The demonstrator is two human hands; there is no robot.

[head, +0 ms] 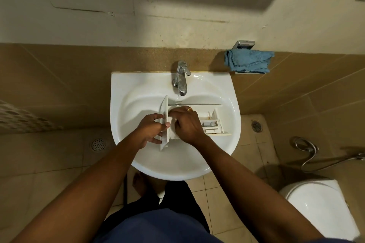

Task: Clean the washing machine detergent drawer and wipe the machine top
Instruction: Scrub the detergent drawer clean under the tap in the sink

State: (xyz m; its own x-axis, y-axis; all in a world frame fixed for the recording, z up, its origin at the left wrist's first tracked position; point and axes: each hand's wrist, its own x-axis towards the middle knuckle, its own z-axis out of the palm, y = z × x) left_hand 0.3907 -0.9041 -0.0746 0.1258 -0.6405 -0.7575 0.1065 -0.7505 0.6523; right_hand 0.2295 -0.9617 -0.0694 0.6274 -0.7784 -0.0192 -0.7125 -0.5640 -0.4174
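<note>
The white detergent drawer (212, 122) lies across the white sink basin (126, 108), below the chrome tap (181, 79). Its front panel faces left and its small compartments show at the right. My left hand (153, 128) grips the front panel at the drawer's left end. My right hand (187, 124), wearing a gold ring, reaches down into the drawer's large compartment, fingers curled against the inside. Whether it holds anything there is hidden. A blue cloth (248, 61) hangs on a wall holder to the right of the tap.
A toilet (320, 205) stands at the lower right, with a hose sprayer (308, 148) on the wall above it. Floor drains (98, 144) sit left and right of the sink. My bare foot (139, 181) is under the basin on the tiled floor.
</note>
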